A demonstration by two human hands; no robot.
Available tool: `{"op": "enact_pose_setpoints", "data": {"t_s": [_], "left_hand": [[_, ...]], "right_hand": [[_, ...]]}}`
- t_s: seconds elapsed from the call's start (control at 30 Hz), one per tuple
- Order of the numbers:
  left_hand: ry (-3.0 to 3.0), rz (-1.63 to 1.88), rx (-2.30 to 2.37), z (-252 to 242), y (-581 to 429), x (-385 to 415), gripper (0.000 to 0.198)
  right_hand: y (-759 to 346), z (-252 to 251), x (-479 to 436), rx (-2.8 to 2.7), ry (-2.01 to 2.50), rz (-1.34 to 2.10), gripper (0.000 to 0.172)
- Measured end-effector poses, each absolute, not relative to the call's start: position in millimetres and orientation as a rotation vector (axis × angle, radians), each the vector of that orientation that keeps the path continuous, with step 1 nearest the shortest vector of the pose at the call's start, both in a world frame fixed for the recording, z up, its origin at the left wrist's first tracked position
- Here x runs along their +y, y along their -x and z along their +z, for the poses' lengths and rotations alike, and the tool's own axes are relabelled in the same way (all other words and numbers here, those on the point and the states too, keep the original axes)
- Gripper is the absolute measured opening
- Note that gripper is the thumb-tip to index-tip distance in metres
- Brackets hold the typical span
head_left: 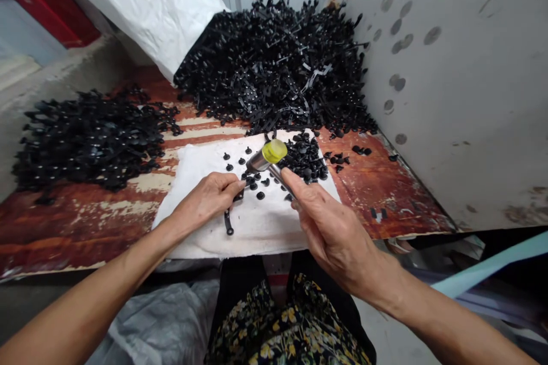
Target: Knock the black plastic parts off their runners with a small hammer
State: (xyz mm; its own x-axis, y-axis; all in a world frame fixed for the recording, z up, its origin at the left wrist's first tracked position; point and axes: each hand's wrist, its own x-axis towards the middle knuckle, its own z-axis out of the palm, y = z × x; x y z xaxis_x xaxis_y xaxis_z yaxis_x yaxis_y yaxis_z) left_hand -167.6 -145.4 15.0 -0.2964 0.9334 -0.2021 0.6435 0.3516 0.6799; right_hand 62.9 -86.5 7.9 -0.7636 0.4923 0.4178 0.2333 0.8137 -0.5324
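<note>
My right hand (331, 228) is wrapped round the metal handle of a hammer (259, 161) with a yellow striking face. The hammer head is tilted over the white cloth (192, 239), just right of my left fingertips. My left hand (214, 197) pinches a black strip piece (228, 222) with a round eye at its lower end; its upper part is partly hidden by my fingers. Around the hammer head, several small black round-based studs (260, 195) stand or lie on the cloth. A denser heap of these studs (306, 157) sits at the cloth's right side.
A large mound of black strip parts (274, 63) rises behind the cloth, spilling by a white sack (149, 5). A smaller pile of black parts (89, 140) lies left on the worn reddish tabletop (115, 222). A grey spotted panel (449, 85) borders the right.
</note>
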Motion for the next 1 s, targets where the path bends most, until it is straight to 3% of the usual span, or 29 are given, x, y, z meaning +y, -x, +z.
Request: {"op": "enact_pose_setpoints", "data": {"t_s": [0.27, 0.4, 0.73, 1.0], "left_hand": [[-1.322, 0.677, 1.974, 17, 170, -144, 0.036], [-1.179, 0.709, 1.803, 19, 173, -144, 0.033], [-1.01, 0.699, 1.794, 25, 173, -142, 0.028], [-1.209, 0.72, 1.814, 18, 177, -148, 0.033]], "right_hand": [[-58, 1, -80, -2.817, 0.632, 0.257, 0.077], [-56, 4, -79, -2.839, 0.641, 0.185, 0.073], [-59, 17, -76, -2.588, 0.502, 0.421, 0.064], [-58, 14, -74, -2.708, 0.561, 0.368, 0.07]]}}
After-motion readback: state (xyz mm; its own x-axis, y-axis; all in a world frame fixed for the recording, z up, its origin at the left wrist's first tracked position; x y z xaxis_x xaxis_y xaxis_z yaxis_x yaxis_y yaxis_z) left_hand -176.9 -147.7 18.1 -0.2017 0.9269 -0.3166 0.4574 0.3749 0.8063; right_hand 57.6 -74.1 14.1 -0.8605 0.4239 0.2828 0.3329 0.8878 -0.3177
